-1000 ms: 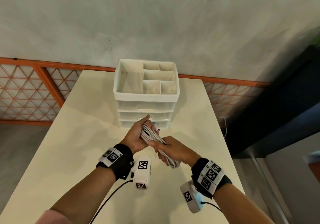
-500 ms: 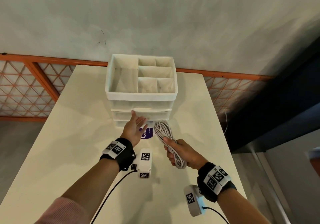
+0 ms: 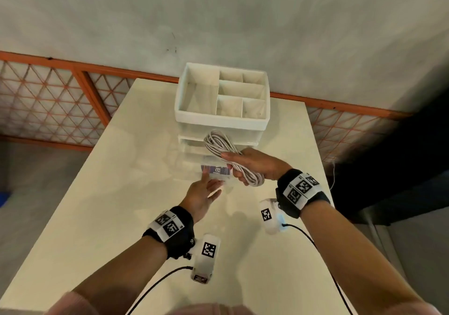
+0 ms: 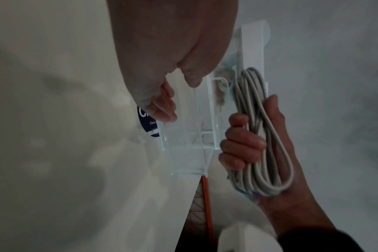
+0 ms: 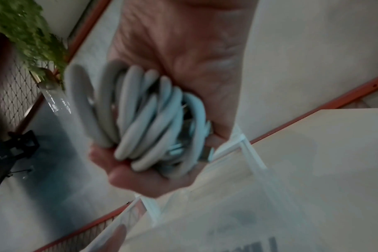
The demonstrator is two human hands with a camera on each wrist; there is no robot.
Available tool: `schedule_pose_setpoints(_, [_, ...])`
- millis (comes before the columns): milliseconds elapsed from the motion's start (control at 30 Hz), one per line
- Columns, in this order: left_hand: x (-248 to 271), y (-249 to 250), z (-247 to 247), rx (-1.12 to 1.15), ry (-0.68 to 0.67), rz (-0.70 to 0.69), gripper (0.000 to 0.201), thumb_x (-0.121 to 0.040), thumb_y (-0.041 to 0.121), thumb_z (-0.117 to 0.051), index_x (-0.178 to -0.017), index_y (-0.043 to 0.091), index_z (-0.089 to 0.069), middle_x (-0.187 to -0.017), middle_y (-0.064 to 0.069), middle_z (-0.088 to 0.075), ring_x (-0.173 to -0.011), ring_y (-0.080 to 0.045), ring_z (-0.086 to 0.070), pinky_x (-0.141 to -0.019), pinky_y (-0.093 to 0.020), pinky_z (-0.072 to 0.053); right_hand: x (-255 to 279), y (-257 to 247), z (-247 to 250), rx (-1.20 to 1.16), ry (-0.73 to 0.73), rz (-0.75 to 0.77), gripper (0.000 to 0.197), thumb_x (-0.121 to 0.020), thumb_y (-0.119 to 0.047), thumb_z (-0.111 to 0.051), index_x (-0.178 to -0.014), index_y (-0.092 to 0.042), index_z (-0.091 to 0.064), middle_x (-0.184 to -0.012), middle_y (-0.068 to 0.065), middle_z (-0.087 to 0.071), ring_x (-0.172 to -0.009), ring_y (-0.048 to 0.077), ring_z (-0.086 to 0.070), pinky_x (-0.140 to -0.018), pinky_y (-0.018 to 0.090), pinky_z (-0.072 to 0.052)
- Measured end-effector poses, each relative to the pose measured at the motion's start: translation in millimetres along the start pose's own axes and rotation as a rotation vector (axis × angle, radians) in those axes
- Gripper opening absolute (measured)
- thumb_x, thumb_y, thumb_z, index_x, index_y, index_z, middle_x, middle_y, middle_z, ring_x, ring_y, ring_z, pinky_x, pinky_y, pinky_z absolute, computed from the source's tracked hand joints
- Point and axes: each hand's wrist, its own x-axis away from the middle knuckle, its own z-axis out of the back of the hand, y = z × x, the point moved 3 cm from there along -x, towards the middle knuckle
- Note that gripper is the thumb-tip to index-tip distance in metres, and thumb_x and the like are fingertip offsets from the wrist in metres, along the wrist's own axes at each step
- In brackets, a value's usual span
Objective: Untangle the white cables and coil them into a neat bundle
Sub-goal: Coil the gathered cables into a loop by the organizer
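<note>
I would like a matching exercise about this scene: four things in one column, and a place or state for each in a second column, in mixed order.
Things:
1. cable bundle
2. left hand
3. organizer top tray
4. clear drawer

States:
A. pulled out, with a purple-labelled item inside
B. divided into compartments, nothing visible in them
C. coiled, gripped by the right hand
D. fingers at the clear drawer's front

Pairs: 1-C, 2-D, 3-B, 4-A

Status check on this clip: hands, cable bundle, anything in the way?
Right hand grips coiled cable bundle. Left hand at pulled-out clear drawer, grip unclear. Bundle held above drawer, nothing between.
</note>
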Motion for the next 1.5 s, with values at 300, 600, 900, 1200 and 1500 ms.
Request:
schedule_pose_setpoints(300, [3.8,3.0,5.4,0.031,0.022,0.029,0.033,-0.099,0.035,-0.039,-0.085,0.009,-0.055,-0.082,-0.004,-0.056,-0.086,-0.014,-0.060,-0.077,-0.028,-0.047,-65.2,8.2,1.2,0.225,-0.126,-0.276,0.044,-0.081,-0.057,-0.062,-0.074,-0.014,-0.062,-0.052,-0.004,-0.061,-0.041,0.009,-0.056,-0.048,0.021,-0.045])
schedule_pose_setpoints(600, [1.7,1.4,5.7,0.026,0.010,0.045,0.036,-0.099,0.037,-0.038,-0.085,0.009,-0.056,-0.080,-0.003,-0.057,-0.088,-0.014,-0.061,-0.083,-0.028,-0.046,-83.0,35.6,9.9,-0.191,0.038,-0.301,0.042,-0.082,-0.051,-0.064,-0.076,-0.010,-0.058,-0.054,0.001,-0.061,-0.041,0.011,-0.056,-0.045,0.021,-0.049])
schedule_pose_setpoints(900, [3.4,4.6,2.9,0.036,0.007,0.035,0.035,-0.099,0.036,-0.038,-0.089,0.007,-0.055,-0.087,-0.003,-0.056,-0.094,-0.016,-0.063,-0.080,-0.028,-0.049,-89.2,42.1,8.5,0.355,0.310,-0.077,0.066,-0.083,-0.062,-0.054,-0.119,-0.007,-0.062,-0.112,0.013,-0.068,-0.104,0.028,-0.063,-0.085,0.028,-0.044])
schedule_pose_setpoints(1200, [1.4,5.4,0.2,0.122,0.022,0.013,0.032,-0.100,0.030,-0.040,-0.092,0.003,-0.056,-0.081,-0.006,-0.055,-0.091,-0.018,-0.063,-0.078,-0.024,-0.050,-91.9,40.3,1.9,0.863,0.416,-0.140,0.075,-0.089,-0.066,-0.036,-0.127,-0.003,-0.052,-0.130,0.016,-0.057,-0.129,0.033,-0.044,-0.113,0.045,-0.024])
schedule_pose_setpoints(1500, [0.6,8.7,-0.5,0.187,0.034,0.001,0.034,-0.100,0.027,-0.041,-0.085,0.000,-0.053,-0.075,-0.007,-0.053,-0.086,-0.021,-0.065,-0.072,-0.020,-0.056,-87.4,38.6,-1.1,0.887,0.440,-0.099,0.093,-0.084,-0.071,-0.037,-0.151,-0.012,-0.010,-0.158,0.013,-0.019,-0.145,0.033,-0.015,-0.120,0.046,-0.007])
